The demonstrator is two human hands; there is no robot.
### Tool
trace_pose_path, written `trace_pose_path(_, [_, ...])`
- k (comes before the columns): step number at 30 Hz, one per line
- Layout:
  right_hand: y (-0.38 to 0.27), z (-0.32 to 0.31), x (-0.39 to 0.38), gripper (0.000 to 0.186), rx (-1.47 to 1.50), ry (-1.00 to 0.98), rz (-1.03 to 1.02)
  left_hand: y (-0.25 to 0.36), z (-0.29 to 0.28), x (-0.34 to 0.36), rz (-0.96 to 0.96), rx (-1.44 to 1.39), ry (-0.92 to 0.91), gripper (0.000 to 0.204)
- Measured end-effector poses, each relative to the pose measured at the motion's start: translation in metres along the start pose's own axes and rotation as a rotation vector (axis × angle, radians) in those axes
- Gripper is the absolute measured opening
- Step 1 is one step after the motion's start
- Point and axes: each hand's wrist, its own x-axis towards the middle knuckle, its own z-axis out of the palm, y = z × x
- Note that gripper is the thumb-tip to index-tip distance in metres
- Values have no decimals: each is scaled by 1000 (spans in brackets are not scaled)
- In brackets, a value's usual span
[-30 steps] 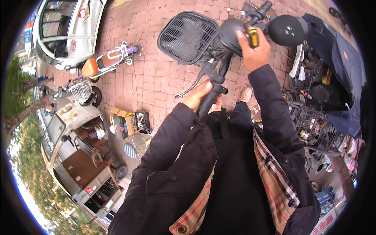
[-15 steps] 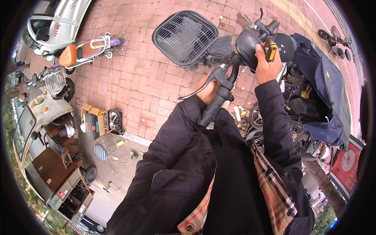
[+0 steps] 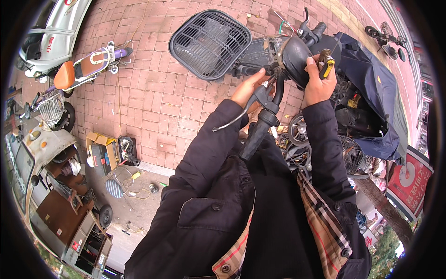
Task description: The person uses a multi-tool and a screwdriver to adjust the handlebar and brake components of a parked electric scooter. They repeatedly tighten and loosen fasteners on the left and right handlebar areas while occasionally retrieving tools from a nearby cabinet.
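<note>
Several containers showed in the head view: a carton (image 3: 111,160) stood open at the left, a dark case (image 3: 99,155) inside it, and just beside it a black tray (image 3: 133,162) held small parts too jumbled to name. The slatted basket (image 3: 210,46) sat left of the scooter's rounded shell (image 3: 295,58); what lay beneath its slats, if anything, was hard to make out. The right hand (image 3: 320,86) was closed round a yellow-and-black tool (image 3: 328,68), its thumb at the shell's edge. The left hand (image 3: 247,91) was partly open, one digit stretched toward the cables (image 3: 274,76); other fingers were hidden behind the lever mount (image 3: 263,99), so whether they gripped anything could not be told. The handlebar (image 3: 279,90) ran from beside the shell to a black grip (image 3: 254,142) before the person's chest. A blue tarp (image 3: 388,93) hid part of a heap at the right, and the rim cut off a van (image 3: 58,37) at the upper left.
</note>
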Motion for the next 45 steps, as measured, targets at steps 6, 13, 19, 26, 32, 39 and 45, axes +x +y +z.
trace_pose_path(6, [1, -1, 0, 14, -27, -3, -30, 12, -4, 36, -34, 174, -64, 30])
trace_pose_path(13, [-2, 0, 2, 13, -54, -13, -39, 9, 1, 34, 98, 363, 100, 25])
trace_pose_path(19, [1, -2, 2, 14, -87, -18, -64, 9, -7, 34, 48, 208, -24, 24])
trace_pose_path(26, [-16, -13, 1, 25, 139, -152, 83, 32, -37, -49, 216, 280, 128, 57])
trace_pose_path(32, [-8, -99, -52, 29, 254, -271, 385, 92, -3, -192, 489, 468, 465, 55])
trace_pose_path(39, [54, -183, -59, 58, 412, -340, 709, 50, 166, -160, 674, 954, 615, 43])
trace_pose_path(45, [94, -218, -36, 58, 587, -468, 637, 24, 238, 6, 556, 1587, 511, 40])
